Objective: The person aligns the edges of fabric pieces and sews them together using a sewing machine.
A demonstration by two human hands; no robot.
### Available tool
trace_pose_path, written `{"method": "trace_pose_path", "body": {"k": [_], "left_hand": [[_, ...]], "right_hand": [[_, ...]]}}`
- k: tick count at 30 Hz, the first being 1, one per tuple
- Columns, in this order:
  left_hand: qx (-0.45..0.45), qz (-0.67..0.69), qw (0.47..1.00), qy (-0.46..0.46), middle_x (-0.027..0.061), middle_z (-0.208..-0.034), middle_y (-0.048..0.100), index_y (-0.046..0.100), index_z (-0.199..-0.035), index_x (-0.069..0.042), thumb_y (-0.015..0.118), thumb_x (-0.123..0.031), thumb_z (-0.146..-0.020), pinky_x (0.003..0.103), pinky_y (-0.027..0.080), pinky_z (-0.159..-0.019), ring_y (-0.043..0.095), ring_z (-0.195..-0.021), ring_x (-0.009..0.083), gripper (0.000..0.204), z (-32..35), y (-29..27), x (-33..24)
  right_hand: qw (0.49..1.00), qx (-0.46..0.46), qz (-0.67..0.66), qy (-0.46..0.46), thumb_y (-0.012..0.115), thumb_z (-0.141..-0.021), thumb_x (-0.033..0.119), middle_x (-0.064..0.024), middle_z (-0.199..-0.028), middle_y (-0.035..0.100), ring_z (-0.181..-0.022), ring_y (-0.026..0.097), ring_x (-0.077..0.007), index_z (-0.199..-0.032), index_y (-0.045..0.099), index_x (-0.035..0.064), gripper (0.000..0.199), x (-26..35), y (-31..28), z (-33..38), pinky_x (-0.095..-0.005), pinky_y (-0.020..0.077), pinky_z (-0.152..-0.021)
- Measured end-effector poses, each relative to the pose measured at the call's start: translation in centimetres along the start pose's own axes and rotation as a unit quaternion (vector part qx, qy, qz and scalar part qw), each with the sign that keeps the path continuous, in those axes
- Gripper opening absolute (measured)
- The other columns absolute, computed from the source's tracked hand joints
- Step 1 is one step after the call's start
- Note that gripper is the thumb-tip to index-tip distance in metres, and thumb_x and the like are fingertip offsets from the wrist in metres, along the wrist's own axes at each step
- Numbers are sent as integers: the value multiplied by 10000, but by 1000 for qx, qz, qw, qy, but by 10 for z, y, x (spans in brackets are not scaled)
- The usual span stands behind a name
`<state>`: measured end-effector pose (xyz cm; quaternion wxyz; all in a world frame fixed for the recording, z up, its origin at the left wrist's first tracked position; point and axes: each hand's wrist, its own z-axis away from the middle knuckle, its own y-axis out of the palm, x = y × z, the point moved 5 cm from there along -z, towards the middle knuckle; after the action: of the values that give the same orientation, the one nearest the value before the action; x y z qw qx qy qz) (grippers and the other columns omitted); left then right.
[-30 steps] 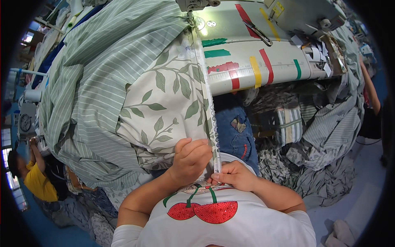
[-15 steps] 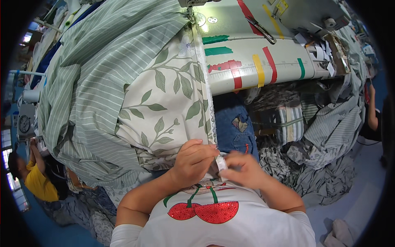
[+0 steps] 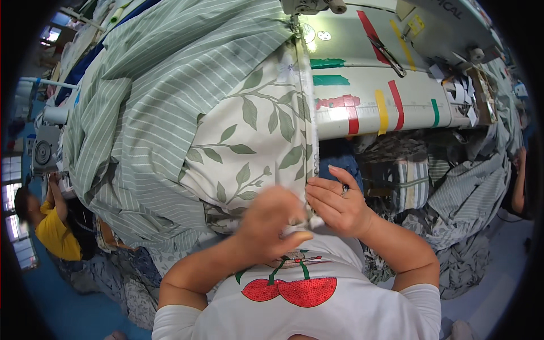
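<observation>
A cream fabric with a green leaf print [image 3: 249, 141] lies in front of me, its pale right edge [image 3: 309, 113] running up to the sewing machine's presser foot [image 3: 295, 25]. My right hand [image 3: 344, 207], with a ring on one finger, grips that edge near its lower end, fingers together and one finger raised. Its thumb is hidden. Just left of it, my left hand [image 3: 266, 221] is smeared by motion over the lower end of the cloth, thumb stretched toward me. What it holds, if anything, cannot be made out. Green striped fabric [image 3: 153, 119] is heaped to the left.
Metal thread snips [image 3: 388, 55] lie on the machine bed [image 3: 362, 79], which carries coloured tape strips. A box [image 3: 481, 93] with white paper slips stands at the right. Bundled cloth [image 3: 411, 184] sits below the bed. A person in yellow [image 3: 59, 235] works at far left.
My right hand has moved up onto the fabric edge from the small white piece near my shirt. My left hand has left its pinch and blurred. The whole view has shifted slightly.
</observation>
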<state>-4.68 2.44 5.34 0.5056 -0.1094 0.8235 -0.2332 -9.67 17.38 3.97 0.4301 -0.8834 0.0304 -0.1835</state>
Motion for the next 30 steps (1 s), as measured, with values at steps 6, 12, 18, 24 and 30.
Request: {"method": "trace_pose_path", "body": {"k": [6, 12, 18, 24, 30], "left_hand": [[-235, -467, 837, -161, 183, -996, 511, 497, -1141, -1, 631, -57, -779, 453, 410, -864, 520, -924, 379, 390, -24, -121, 77], [-181, -470, 834, -225, 141, -897, 564, 603, -981, -7, 565, 42, -784, 393, 458, -768, 572, -840, 329, 207, 1, -157, 65], [-230, -463, 836, -182, 149, -836, 585, 647, -983, -20, 533, 91, -784, 368, 466, -687, 574, -754, 323, 255, 23, -139, -24], [55, -510, 856, -65, 93, -611, 492, 634, -957, 41, 548, -28, -802, 319, 360, -443, 476, -477, 255, 190, -53, -94, -126], [266, -209, 938, -69, 61, -507, 490, 434, -692, -77, 578, -82, -755, 322, 374, -354, 538, -426, 159, 158, -35, 27, -77]], "right_hand": [[1000, -9, -7, 29, 643, -697, 46, -90, -945, 666, -979, 654, -234, -857, 680, 11, 168, 2, 2, -4, -473, 365, -1004], [999, -13, -10, 45, 638, -683, 35, -91, -963, 666, -990, 651, -228, -883, 682, 9, 206, 2, -2, -2, -482, 359, -1005], [998, -25, -7, 59, 631, -682, 24, -85, -982, 664, -996, 648, -222, -895, 682, 16, 219, 3, -8, 2, -495, 341, -1011], [998, -21, 15, 56, 622, -699, 52, -82, -987, 664, -1006, 644, -218, -896, 682, 28, 207, 7, -21, -1, -496, 310, -1028], [996, -42, 9, 82, 610, -698, 90, -85, -999, 657, -999, 637, -221, -823, 660, 24, 150, 12, -25, -5, -494, 320, -1035]]}}
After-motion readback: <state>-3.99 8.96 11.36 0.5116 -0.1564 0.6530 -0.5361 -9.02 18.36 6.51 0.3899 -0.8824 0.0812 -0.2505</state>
